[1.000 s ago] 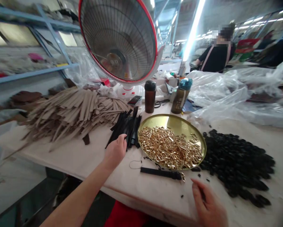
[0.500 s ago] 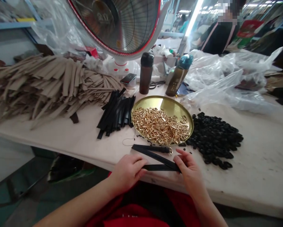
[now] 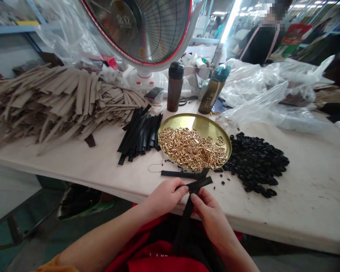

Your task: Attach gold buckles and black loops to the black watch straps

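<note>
Close together at the table's front edge, both my hands are closed on a black strap (image 3: 200, 183). My left hand (image 3: 167, 196) pinches it between thumb and fingers, one end pointing right. My right hand (image 3: 209, 207) grips a length that hangs down toward my lap. Behind the hands another black strap piece (image 3: 177, 174) lies flat on the table; whether it joins the held strap I cannot tell. A round gold tray (image 3: 206, 122) just beyond holds a heap of gold buckles (image 3: 191, 147). To its right is a pile of small black loops (image 3: 256, 160).
Black strips (image 3: 141, 132) lie left of the tray, beside a large heap of beige strips (image 3: 59, 98). A fan (image 3: 141, 34), a dark bottle (image 3: 175, 87), a tilted bottle (image 3: 215, 90) and plastic bags (image 3: 272, 94) stand behind. A person (image 3: 260, 41) is in the background.
My hands have come together, the left moving right and up, the right moving left. The folded strap has been opened out and now hangs partly over the table edge.
</note>
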Demonstrator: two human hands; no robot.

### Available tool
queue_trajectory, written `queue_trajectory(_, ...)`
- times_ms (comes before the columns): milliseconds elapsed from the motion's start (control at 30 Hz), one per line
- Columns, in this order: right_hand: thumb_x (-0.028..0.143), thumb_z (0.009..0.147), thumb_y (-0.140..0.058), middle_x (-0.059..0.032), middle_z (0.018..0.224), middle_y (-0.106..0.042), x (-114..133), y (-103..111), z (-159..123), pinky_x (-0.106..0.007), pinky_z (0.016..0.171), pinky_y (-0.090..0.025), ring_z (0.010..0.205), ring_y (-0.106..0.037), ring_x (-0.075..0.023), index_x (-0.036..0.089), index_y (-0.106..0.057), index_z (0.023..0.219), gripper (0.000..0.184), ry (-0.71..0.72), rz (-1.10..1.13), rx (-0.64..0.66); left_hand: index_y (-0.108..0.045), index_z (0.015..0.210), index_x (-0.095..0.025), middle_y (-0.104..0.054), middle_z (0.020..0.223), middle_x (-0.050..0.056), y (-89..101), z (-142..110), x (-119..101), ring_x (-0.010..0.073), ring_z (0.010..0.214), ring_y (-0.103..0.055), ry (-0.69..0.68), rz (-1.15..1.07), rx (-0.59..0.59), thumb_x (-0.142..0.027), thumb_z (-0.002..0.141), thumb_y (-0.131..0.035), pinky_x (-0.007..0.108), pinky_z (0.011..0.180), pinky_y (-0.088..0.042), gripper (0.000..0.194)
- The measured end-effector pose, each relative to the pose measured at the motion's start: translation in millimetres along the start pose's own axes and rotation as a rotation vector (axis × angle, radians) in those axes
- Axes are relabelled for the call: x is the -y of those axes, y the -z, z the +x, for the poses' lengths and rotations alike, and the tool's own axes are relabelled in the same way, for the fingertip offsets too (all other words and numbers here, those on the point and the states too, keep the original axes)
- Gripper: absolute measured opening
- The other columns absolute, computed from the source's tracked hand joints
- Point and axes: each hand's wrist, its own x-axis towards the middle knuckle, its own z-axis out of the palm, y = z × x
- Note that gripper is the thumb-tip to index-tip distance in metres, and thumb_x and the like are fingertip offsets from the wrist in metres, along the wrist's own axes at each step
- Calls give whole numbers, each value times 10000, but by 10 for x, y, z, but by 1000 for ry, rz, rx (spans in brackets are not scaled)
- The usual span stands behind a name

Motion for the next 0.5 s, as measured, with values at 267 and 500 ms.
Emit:
queue_trajectory(267,312,697,-651,57,570,-487,33,29,-53,-177,445,-357,445,-405,-56,176,-525,764,197,-186,211,5,-569,868,-127,-596,716,37,1023,581,356,152,680,-545,48,436,-506,-301,861,-320,251,647,-404,304)
queue_trajectory(500,303,682,-640,63,521,-467,56,12,-30,-174,412,-320,422,-381,-60,182,-495,713,191,-181,234,-91,-566,999,-118,-585,987,96,862,432,187,194,929,-523,-166,551,-571,-271,842,-388,294,841,-386,282)
